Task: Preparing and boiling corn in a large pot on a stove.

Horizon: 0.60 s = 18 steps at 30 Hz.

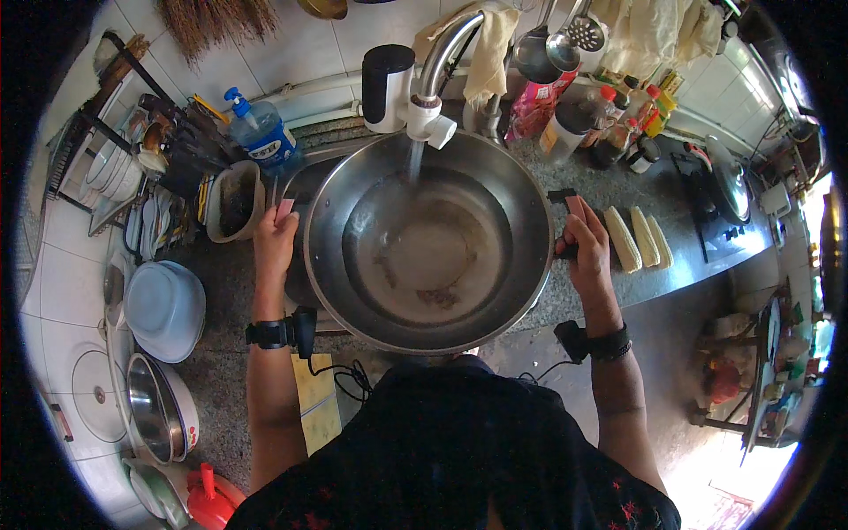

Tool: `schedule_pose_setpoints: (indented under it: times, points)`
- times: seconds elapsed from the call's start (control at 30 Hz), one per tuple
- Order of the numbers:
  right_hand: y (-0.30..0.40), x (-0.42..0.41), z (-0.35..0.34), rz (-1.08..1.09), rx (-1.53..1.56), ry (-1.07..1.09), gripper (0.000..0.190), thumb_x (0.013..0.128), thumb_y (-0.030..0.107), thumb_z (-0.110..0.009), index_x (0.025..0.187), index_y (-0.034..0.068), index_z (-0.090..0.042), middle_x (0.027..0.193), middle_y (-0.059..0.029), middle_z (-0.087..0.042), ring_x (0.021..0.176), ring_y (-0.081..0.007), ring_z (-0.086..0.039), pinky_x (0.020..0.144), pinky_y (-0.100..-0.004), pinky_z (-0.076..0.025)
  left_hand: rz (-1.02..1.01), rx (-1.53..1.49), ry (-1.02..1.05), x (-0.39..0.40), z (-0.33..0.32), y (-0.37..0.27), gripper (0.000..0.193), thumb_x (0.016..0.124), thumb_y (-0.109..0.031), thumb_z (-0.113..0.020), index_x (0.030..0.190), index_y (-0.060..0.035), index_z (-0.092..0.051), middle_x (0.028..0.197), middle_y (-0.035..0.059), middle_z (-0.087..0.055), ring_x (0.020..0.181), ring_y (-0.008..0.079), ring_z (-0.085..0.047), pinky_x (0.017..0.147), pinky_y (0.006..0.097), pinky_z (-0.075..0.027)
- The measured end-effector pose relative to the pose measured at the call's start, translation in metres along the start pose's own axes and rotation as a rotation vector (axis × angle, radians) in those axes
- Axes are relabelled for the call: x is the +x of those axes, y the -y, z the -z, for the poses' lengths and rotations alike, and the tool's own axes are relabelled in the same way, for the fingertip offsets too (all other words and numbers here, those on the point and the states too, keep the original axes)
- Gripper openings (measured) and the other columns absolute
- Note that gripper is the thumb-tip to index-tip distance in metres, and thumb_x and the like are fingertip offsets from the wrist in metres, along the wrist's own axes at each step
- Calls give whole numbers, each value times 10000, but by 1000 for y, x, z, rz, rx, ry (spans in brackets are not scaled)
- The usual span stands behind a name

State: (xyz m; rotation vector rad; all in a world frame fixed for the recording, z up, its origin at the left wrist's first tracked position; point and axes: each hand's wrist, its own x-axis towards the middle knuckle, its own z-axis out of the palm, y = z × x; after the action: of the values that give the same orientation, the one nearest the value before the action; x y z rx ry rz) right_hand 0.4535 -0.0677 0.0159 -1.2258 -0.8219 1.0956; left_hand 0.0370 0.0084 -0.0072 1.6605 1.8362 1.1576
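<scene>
A large metal wok sits over the sink, held by its two side handles. My left hand grips the left handle and my right hand grips the right one. Each hand has a small pink piece, perhaps a pad, between its fingers and the handle. From the white faucet a stream of water runs into the wok. Water covers the wok's bottom, where brownish marks show. The sink is mostly hidden beneath the wok.
Three peeled corn cobs lie right of my right hand, before a gas stove. Sauce bottles stand behind them. At left are a blue soap bottle, a utensil bin and a light-blue basin.
</scene>
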Motion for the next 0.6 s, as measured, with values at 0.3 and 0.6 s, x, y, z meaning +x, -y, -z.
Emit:
schedule_pose_setpoints:
  times: [0.3,0.6]
  points:
    - [-1,0,1,2,-4,19,510,777,196,-478,1208,-26,-321,693,-2,-449,532,-89,-446,496,-224,-412,75,-14,87,4,2,4,310,759,-118,-528,1018,51,-510,1005,116,-556,907,140,-521,793,236,-382]
    - [-3,2,2,-2,37,3,530,777,166,-476,1223,-44,-282,1108,-57,-462,618,-70,-430,523,-228,-422,88,-39,78,3,1,0,302,756,-110,-527,1015,45,-516,1010,122,-555,926,149,-518,803,240,-378]
